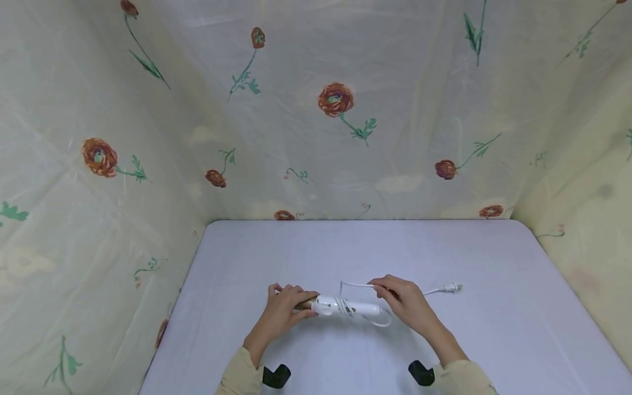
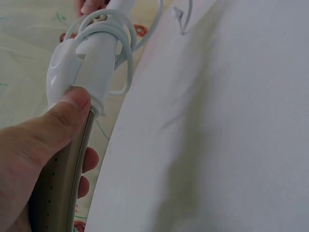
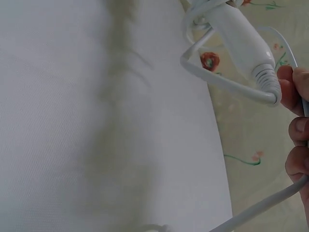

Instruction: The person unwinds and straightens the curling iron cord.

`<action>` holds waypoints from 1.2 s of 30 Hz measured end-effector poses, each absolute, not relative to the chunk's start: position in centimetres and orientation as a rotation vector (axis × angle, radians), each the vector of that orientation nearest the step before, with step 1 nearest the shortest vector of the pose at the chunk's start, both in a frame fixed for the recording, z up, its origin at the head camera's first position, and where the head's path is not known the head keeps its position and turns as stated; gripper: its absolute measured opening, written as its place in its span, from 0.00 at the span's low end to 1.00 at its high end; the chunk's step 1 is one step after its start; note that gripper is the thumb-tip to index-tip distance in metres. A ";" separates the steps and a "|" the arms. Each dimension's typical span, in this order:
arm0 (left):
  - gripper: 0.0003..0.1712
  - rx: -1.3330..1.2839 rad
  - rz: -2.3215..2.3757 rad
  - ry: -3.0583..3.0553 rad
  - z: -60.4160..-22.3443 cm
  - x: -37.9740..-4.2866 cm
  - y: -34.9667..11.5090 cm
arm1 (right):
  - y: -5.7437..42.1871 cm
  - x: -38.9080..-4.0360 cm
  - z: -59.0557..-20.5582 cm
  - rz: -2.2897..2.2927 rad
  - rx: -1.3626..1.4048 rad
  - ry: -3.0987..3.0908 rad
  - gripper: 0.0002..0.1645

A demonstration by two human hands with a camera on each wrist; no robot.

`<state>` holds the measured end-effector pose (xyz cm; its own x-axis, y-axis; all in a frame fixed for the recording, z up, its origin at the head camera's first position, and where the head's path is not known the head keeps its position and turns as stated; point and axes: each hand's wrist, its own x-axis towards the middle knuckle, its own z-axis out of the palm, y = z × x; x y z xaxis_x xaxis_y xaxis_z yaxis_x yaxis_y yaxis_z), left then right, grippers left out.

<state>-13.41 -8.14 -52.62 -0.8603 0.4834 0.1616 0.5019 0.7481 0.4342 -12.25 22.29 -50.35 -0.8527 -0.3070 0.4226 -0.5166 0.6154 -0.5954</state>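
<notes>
A curling iron (image 1: 366, 309) with a white handle and a brownish metal barrel (image 2: 58, 179) is held above the white table, lying roughly level. My left hand (image 1: 285, 311) grips the barrel close to the handle, its thumb on top and its fingertips showing on the far side. White cord (image 3: 227, 86) leaves the handle's ribbed end and loops several times around the handle. A length of that cord is pinched in my right hand (image 1: 406, 305), pulled out to the right of the coils. Beyond that hand, the cord ends in a white plug (image 1: 450, 287).
The white table (image 1: 513, 296) spreads under both hands, with rounded far corners. Flower-printed sheeting (image 1: 395, 109) hangs behind it and along both sides. Dark wrist-mounted pieces (image 1: 421, 373) show beside the sleeves.
</notes>
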 end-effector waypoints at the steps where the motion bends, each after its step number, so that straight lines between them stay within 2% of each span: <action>1: 0.25 -0.821 -0.738 -2.898 -52.6 -13.4 -8.2 | 22.3 -12.4 -50.5 1.068 0.659 -2.577 0.11; 25: 0.26 -0.835 -0.780 -2.873 -52.5 -13.3 -8.3 | 21.5 -13.2 -53.5 0.966 0.352 -2.906 0.11; 32: 0.26 -0.819 -0.788 -2.866 -52.4 -13.4 -8.2 | 21.2 -13.0 -54.6 0.947 0.401 -2.925 0.11; 36: 0.26 -0.818 -0.790 -2.847 -52.4 -13.3 -8.2 | 21.1 -12.7 -55.2 0.975 0.467 -2.909 0.15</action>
